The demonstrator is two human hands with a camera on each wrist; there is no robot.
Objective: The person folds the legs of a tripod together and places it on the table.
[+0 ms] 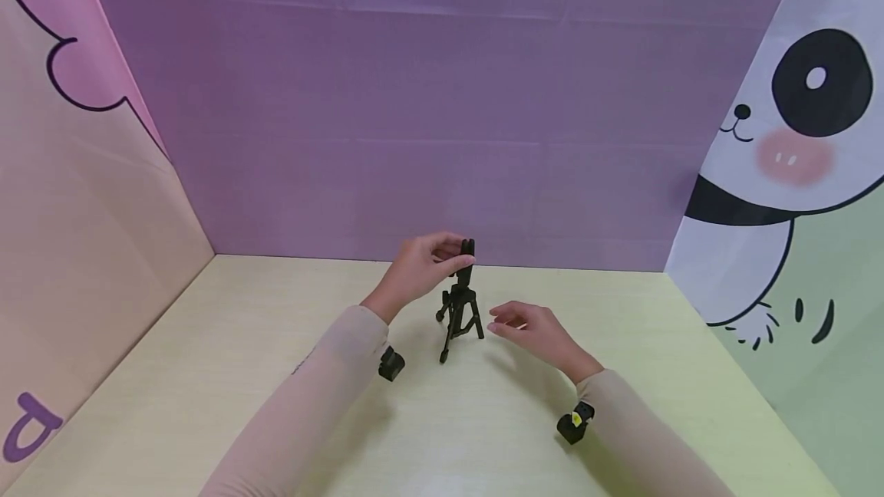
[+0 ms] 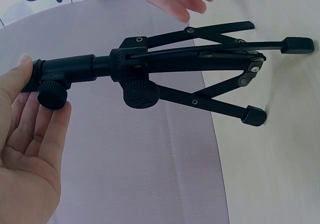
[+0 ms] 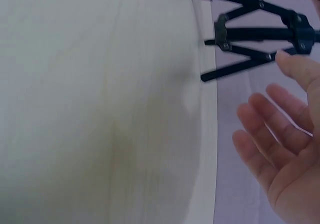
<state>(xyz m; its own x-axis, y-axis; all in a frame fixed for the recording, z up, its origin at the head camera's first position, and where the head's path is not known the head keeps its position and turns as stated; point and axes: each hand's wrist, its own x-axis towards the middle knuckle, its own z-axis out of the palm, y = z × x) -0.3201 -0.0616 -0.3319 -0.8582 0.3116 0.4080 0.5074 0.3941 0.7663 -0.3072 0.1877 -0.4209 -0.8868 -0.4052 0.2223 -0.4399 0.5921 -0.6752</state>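
A small black tripod (image 1: pixel 457 301) stands upright with its legs partly spread, near the back of the table. My left hand (image 1: pixel 428 263) grips its top, thumb on the near side and fingers behind. In the left wrist view the left hand (image 2: pixel 32 149) holds the tripod's head end, just by a round knob (image 2: pixel 52 94); a second knob (image 2: pixel 141 93) sits lower, by the leg joint. To the right of the legs is my right hand (image 1: pixel 532 332), fingers loosely bent and holding nothing. The right wrist view shows this hand (image 3: pixel 285 149) with its palm facing the tripod (image 3: pixel 260 33).
The pale table (image 1: pixel 456 428) runs back to a purple wall panel (image 1: pixel 428 113). A beige panel (image 1: pixel 90 236) borders it on the left, and a panda-printed panel (image 1: pixel 794 267) on the right. Small black cameras (image 1: pixel 391 363) hang at both wrists.
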